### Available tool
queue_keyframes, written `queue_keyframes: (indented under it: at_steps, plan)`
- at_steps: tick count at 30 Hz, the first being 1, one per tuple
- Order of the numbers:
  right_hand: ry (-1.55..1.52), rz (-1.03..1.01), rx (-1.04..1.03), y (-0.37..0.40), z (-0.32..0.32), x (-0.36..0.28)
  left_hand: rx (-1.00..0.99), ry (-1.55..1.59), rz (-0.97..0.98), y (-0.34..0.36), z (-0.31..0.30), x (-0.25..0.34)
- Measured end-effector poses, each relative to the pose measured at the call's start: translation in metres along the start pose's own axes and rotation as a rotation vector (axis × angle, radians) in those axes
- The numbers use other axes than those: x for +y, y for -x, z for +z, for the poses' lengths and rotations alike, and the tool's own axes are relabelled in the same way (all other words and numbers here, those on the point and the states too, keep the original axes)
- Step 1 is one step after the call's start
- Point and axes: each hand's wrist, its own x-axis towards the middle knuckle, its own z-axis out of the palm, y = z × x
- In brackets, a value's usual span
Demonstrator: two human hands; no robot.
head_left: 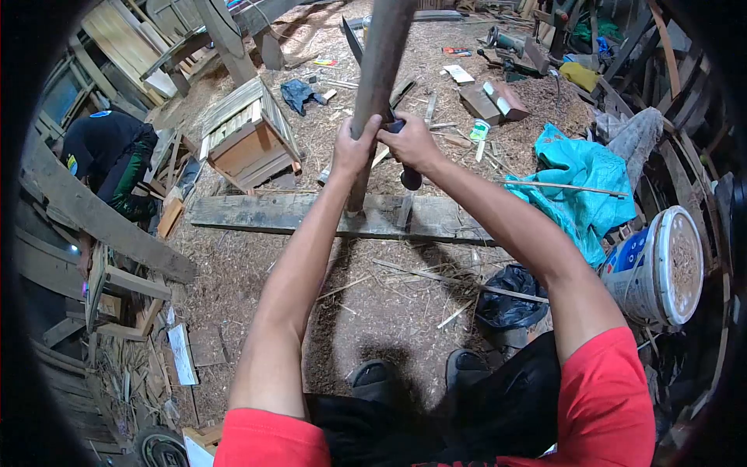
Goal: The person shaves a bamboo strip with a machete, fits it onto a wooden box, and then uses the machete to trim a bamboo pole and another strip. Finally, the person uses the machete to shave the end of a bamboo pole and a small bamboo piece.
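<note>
A thick wooden pole (381, 62) stands nearly upright in front of me, leaning slightly to the right at its top. My left hand (355, 148) is wrapped around it low down. The lower end meets a long weathered plank (264, 212) on the ground. In my right hand (411, 143) is the dark handle of a machete (352, 40), pressed close beside the left hand. Its blade passes behind the pole and its tip shows at the pole's left. The middle of the blade is hidden.
Wood shavings cover the ground. A slatted wooden box (253, 132) sits ahead on the left, near a bent-over person (109, 152). To my right are a turquoise sack (580, 175), a black plastic bag (512, 300) and a white bucket (661, 265). Tools lie farther back.
</note>
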Motion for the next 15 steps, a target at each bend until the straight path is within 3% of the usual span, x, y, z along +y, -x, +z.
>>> queue_keyframes:
  at_steps: [1, 3, 6, 8, 12, 13, 15]
  plan:
    - [0.013, -0.018, 0.056, 0.003, 0.003, -0.005, -0.02, 0.141, 0.007, 0.005, -0.001, 0.009]
    - [0.05, -0.024, 0.181, 0.014, 0.008, -0.016, 0.066, 0.115, -0.065, 0.005, -0.008, 0.009]
    - [0.307, 0.394, 0.042, 0.014, 0.002, 0.024, 0.198, 0.05, -0.088, 0.013, -0.016, 0.024]
    - [0.203, 0.642, -0.042, 0.036, 0.001, 0.03, 0.187, 0.091, -0.068, 0.006, -0.02, 0.007]
    - [0.296, 0.719, -0.257, 0.076, 0.003, 0.083, 0.169, 0.085, -0.085, 0.003, -0.023, -0.002]
    - [0.565, 0.601, -0.319, 0.08, -0.002, 0.076, 0.168, 0.071, -0.071, 0.002, -0.022, -0.002]
    - [0.534, 0.725, -0.162, 0.073, -0.007, 0.102, 0.17, 0.039, -0.051, 0.003, -0.022, -0.003]
